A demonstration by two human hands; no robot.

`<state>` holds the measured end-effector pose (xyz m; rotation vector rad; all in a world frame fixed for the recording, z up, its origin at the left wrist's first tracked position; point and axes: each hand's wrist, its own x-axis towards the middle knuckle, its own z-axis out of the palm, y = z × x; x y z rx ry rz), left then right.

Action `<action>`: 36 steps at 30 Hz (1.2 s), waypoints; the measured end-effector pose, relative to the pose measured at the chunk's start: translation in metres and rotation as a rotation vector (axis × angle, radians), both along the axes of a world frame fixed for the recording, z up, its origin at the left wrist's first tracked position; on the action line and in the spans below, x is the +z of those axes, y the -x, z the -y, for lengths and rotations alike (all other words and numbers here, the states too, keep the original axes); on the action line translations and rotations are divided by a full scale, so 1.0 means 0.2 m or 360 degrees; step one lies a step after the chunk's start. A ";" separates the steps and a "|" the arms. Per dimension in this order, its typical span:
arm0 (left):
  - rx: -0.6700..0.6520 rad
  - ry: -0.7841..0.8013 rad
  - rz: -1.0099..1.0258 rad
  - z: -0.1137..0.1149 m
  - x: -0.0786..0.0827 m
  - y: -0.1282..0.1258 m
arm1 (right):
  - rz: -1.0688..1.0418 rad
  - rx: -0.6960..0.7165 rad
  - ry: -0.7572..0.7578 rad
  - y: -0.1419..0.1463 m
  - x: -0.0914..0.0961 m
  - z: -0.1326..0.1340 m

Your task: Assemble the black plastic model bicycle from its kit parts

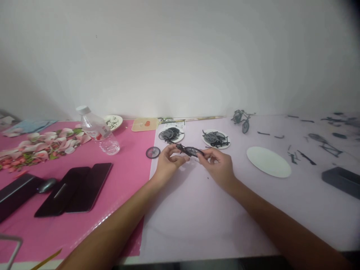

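Above the table's middle, my left hand (170,161) and my right hand (218,165) hold a small black model bicycle frame with a spoked wheel (192,151) between them. My left fingers pinch the frame end; my right fingertips grip the wheel's right rim. A loose black spoked wheel (152,152) lies to the left of my left hand, on the seam of the pink and pale covers. Just beyond my hands, two white plates, the left plate (181,138) and the right plate (206,140), carry black wheels and bicycle parts.
An assembled model bicycle (241,119) stands by the wall. Right of my hands are a bare white plate (268,161), scattered black parts (306,157) and a dark case (341,180). Leftward are a plastic bottle (97,131), artificial petals (50,144) and dark phone-like slabs (88,187).
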<state>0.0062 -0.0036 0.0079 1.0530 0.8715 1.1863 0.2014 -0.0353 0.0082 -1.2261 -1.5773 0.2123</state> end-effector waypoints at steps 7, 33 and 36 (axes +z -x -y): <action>0.0011 -0.0018 0.0010 0.00 -0.01 0.00 | 0.0115 -0.0001 -0.0046 0.01 -0.01 0.01; -0.0073 -0.0096 0.0049 0.00 -0.04 -0.01 | 0.0119 0.0104 0.0096 0.03 -0.01 0.00; -0.0081 -0.0106 0.0044 0.00 -0.05 -0.01 | 0.0104 0.0119 0.0122 0.02 -0.01 0.00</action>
